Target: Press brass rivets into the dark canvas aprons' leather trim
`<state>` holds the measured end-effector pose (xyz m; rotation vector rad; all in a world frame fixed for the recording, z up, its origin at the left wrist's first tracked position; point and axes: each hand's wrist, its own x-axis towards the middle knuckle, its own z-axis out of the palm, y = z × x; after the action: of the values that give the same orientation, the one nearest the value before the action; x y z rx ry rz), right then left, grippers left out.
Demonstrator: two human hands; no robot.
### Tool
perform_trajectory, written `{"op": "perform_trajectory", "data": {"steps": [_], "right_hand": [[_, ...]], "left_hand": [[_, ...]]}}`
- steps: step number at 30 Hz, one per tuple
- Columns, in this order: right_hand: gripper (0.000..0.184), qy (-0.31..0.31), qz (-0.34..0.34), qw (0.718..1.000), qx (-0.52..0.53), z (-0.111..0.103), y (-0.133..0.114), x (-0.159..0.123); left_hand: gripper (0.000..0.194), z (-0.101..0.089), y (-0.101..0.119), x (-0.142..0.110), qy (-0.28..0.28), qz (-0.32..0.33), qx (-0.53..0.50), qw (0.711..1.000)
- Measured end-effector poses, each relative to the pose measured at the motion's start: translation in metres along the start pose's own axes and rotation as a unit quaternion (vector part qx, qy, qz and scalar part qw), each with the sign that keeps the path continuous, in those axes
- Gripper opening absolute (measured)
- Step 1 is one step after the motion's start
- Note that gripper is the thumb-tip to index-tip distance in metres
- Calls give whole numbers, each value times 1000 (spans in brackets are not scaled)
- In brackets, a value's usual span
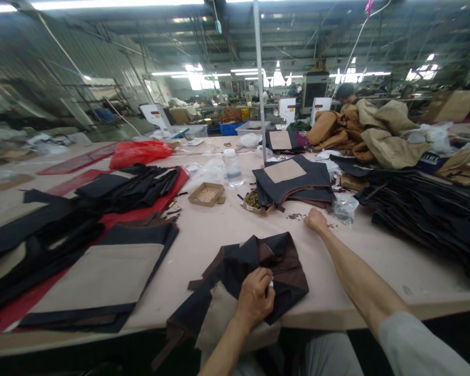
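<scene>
My left hand (256, 295) is closed on a dark fabric piece (235, 261) with brown lining and a beige panel. The cloth lies bunched at the table's front edge, part of it hanging over. A small white bit shows by the fingers; what it is I cannot tell. Farther out on the right, my right hand (316, 219) has its fingers pinched together at the tabletop. Anything inside the pinch is too small to make out. Small dark metal bits (295, 216) lie scattered just left of it. Past them sits a box of brass-coloured fasteners (254, 201).
Layered dark panels (97, 271) cover the left side, partly over red sheeting. A cardboard tray (206, 194) of small pieces stands near a clear bottle (233, 168). Folded panels (293, 177) lie by a metal pole (259, 78). A tall dark cloth stack (426, 214) fills the right.
</scene>
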<state>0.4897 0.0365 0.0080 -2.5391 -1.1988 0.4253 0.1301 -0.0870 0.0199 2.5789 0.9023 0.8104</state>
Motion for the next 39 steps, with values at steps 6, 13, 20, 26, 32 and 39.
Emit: {"op": "perform_trajectory", "data": {"steps": [6,13,20,26,32,39], "right_hand": [[40,13,-10,1000,1,-8,2,-10],[36,1,-52,999,11,-19,-2,-13],[31,-7,-115,993,24,-13,15,-24],[29,5,-130,991,45,-15,31,-22],[26,-21,-141,988,59,-9,17,-18],[17,-18,-157,983,97,-23,9,-34]], "left_hand": [[28,-3,3,0,7,7,-1,1000],[27,-3,3,-3,12,12,4,1000],[28,-1,1,-5,16,13,3,1000],[26,0,1,-5,13,7,-3,1000],[25,-2,1,-4,6,9,3,1000],[24,-2,3,-7,18,7,-18,1000]]}}
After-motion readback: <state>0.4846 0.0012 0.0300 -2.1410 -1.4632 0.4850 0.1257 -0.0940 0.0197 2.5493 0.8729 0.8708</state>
